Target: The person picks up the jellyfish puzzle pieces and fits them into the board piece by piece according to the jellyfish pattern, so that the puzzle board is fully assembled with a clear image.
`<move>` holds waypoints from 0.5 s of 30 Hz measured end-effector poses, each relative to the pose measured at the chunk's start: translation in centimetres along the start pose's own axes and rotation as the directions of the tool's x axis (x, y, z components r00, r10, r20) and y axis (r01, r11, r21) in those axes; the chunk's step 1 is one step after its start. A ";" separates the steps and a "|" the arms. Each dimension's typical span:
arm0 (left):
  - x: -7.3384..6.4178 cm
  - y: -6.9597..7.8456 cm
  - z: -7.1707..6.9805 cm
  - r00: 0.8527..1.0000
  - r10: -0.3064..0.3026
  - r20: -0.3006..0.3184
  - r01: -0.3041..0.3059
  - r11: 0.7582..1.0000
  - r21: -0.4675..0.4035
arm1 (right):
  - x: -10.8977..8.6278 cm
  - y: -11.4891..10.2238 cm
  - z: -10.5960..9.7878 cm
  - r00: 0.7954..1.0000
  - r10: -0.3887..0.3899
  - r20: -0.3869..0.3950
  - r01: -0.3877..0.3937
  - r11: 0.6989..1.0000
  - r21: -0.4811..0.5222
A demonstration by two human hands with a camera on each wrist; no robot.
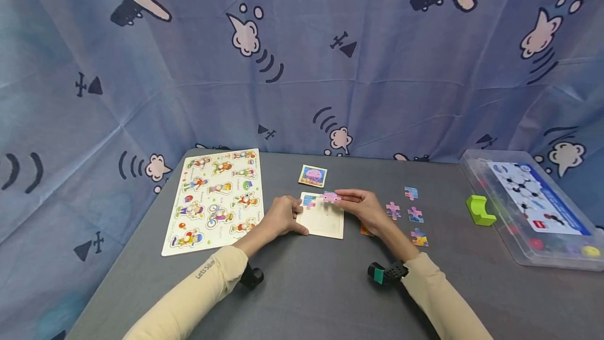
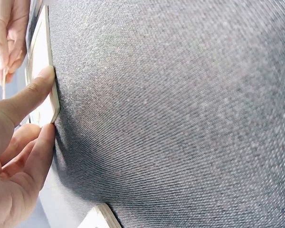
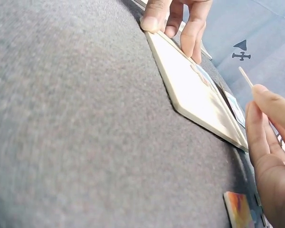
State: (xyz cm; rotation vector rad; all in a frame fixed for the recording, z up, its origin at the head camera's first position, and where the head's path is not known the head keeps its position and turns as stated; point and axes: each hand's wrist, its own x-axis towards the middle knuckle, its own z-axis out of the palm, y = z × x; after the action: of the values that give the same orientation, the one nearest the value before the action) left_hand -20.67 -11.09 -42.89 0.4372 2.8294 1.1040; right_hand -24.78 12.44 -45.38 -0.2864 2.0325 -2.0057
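My left hand (image 1: 283, 215) grips the near-left corner of a small pale wooden puzzle board (image 1: 325, 224), thumb on its near edge and fingers along its left side. In the board's far-left corner lies a blue and pink jigsaw piece (image 1: 309, 202). A pink jigsaw piece (image 1: 331, 197) is pinched between the right hand's (image 1: 367, 211) thumb and fingers, over the board's far edge. The right wrist view shows this piece edge-on, raised above the board. Beside the right hand lie several loose pieces (image 1: 393, 211), and an orange one (image 3: 237, 206) is partly hidden by that hand.
Behind the board lies a small square picture card (image 1: 313, 176) with a pink jellyfish. A large white peg puzzle (image 1: 212, 238) with cartoon figures is at the left. To the right sit a green curved block (image 1: 480, 211) and a clear plastic case (image 1: 557, 260). A patterned blue curtain (image 1: 302, 93) hangs behind.
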 end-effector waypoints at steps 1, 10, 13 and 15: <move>0.0 0.0 0.0 1.000 0.003 -0.001 -0.003 1.000 0.000 | 0.1 0.0 0.1 1.000 0.002 -0.004 -0.002 1.000 0.001; 0.0 0.2 -0.1 1.000 0.000 -0.001 0.000 1.000 0.013 | 0.4 -0.2 0.9 0.999 -0.009 -0.044 0.006 0.997 -0.070; 0.1 0.1 -0.1 1.000 -0.008 -0.006 0.008 1.000 0.023 | 0.3 -0.5 1.3 0.998 -0.015 -0.055 0.009 0.993 -0.118; 0.1 0.1 -0.1 1.000 -0.013 -0.008 0.013 1.000 0.018 | 0.3 -0.6 1.5 0.998 -0.013 -0.066 0.003 0.989 -0.148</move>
State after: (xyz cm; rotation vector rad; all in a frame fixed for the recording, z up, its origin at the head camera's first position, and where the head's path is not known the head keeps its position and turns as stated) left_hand -20.76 -11.04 -42.77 0.4160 2.8472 1.0805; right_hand -24.60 10.93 -44.77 -0.2604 2.2297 -1.8966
